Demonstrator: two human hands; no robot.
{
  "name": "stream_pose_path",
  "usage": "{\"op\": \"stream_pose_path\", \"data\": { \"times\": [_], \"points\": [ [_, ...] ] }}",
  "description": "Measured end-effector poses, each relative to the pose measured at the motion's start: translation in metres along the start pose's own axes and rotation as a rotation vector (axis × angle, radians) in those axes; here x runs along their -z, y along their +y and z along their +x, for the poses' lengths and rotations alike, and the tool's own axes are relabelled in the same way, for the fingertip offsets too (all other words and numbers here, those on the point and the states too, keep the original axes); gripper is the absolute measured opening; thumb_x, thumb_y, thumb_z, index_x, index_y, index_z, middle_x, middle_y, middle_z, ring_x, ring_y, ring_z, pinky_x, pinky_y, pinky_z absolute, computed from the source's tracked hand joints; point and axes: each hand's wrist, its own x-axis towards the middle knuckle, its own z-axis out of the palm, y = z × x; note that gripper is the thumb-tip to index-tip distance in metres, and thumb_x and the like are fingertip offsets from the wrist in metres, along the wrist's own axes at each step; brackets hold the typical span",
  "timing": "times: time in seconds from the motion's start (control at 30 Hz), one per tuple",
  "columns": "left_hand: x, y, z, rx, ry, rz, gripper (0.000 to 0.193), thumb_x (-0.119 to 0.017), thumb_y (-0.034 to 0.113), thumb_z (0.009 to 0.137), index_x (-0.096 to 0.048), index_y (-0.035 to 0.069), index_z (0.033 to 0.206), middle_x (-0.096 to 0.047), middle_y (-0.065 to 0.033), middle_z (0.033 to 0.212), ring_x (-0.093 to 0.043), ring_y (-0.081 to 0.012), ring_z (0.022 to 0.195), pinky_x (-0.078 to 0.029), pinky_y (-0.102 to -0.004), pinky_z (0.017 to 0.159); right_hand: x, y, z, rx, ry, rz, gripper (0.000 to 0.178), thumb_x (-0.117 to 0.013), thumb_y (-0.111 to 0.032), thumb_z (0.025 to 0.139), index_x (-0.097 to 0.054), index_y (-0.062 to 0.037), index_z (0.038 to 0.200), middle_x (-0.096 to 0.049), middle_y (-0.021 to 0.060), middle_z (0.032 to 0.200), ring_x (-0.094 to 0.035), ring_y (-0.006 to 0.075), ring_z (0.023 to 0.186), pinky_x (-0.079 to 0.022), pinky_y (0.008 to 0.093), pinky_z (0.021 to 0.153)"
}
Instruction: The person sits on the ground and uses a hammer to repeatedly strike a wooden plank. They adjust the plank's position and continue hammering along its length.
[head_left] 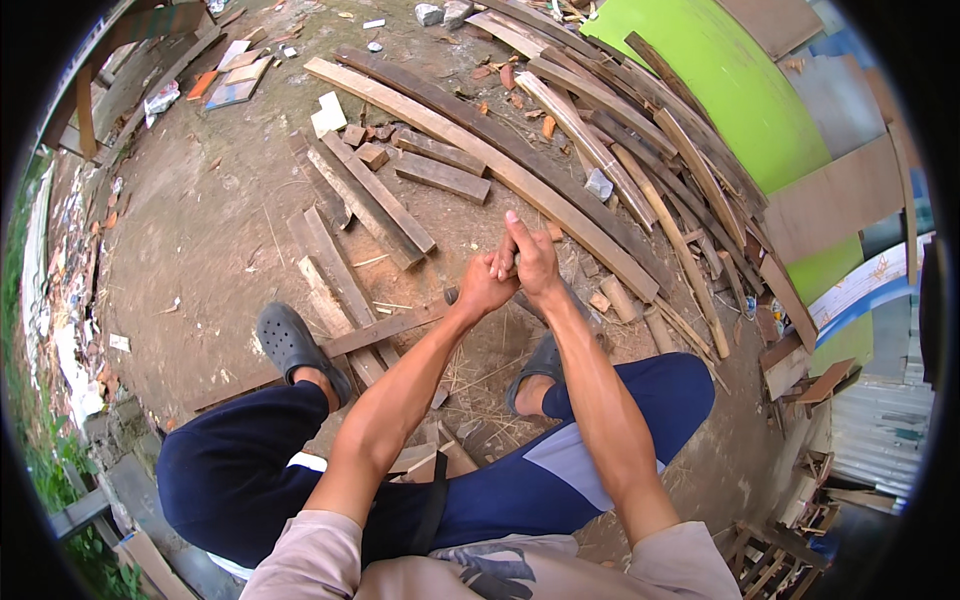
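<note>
My two hands meet in front of me above the dirt ground, between my knees and the lumber. My left hand point(487, 285) is closed, its fingertips pressed against my right hand. My right hand point(535, 262) is curled closed with the thumb pointing up. Something small and dark shows between them, mostly hidden, and I cannot make out what it is. Below the hands, a narrow plank point(392, 328) lies slanted beside my left shoe point(290, 340). A dark rounded end point(452, 295) shows beside my left wrist; its kind is unclear.
Short wood blocks point(443, 177) and boards point(365, 205) lie ahead. A long beam point(480, 150) curves across to the right, next to a heap of battens point(640, 120). Bright green panels point(720, 90) lean at the far right. My right shoe point(540, 365) stands below my hands.
</note>
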Motion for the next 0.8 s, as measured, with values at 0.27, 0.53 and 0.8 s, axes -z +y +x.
{"op": "stream_pose_path", "data": {
  "times": [0.27,0.53,0.8],
  "points": [
    [-0.008,0.002,-0.007,0.032,0.145,-0.189,0.017,-0.067,0.018,0.074,-0.063,0.002,0.08,-0.067,-0.0215,0.078,-0.067,-0.0389,0.076,-0.054,-0.0433,0.069,0.012,0.035,0.0,-0.06,0.061,-0.029,0.063,-0.044,-0.047,0.102,-0.052,-0.0068,0.055,-0.052,0.0102,0.051,-0.057,0.0205,0.052,-0.051,0.0345,0.07],
    [0.012,0.0,-0.003,-0.074,-0.063,-0.292,0.02,-0.075,0.019,0.073,-0.068,0.001,0.076,-0.066,-0.0099,0.066,-0.06,-0.0169,0.061,-0.048,-0.0361,0.059,0.044,-0.056,0.012,0.153,0.18,0.166,0.057,-0.035,-0.053,0.102,-0.068,-0.0065,0.096,-0.071,0.0139,0.096,-0.066,0.0252,0.099,-0.044,0.0438,0.098],
    [0.022,-0.005,-0.009,-0.055,-0.198,-0.246,0.018,-0.07,0.019,0.07,-0.066,0.001,0.071,-0.066,-0.0146,0.064,-0.061,-0.0202,0.057,-0.049,-0.0382,0.058,0.006,-0.004,0.011,0.03,-0.141,0.19,0.068,-0.024,-0.059,0.1,-0.03,-0.0207,0.156,-0.041,0.0153,0.153,-0.029,0.027,0.147,-0.007,0.0544,0.12]
  ]
}}
